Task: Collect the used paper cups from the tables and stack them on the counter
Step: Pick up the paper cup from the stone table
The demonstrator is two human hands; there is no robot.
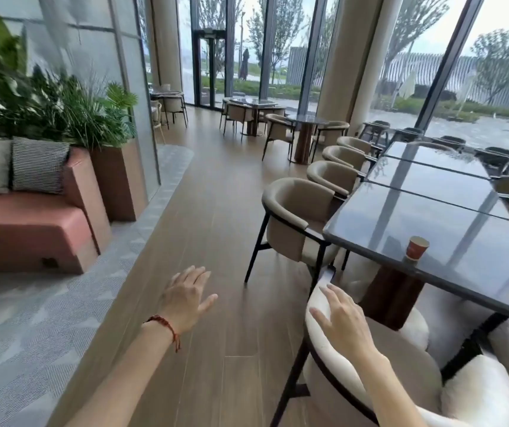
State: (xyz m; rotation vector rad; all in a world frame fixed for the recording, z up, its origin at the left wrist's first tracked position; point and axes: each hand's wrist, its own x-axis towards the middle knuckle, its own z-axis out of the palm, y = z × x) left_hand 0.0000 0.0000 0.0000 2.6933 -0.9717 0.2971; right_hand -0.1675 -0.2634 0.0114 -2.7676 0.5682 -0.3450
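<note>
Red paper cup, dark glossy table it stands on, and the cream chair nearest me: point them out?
Red paper cup [416, 249], head view, on its side wall.
Dark glossy table [450, 217], head view, on bare tabletop behind the cup.
Cream chair [321, 306], head view, on its backrest top.

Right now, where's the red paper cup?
In the head view, the red paper cup stands upright on the right, near the dark table's near edge, beyond the right hand.
</note>
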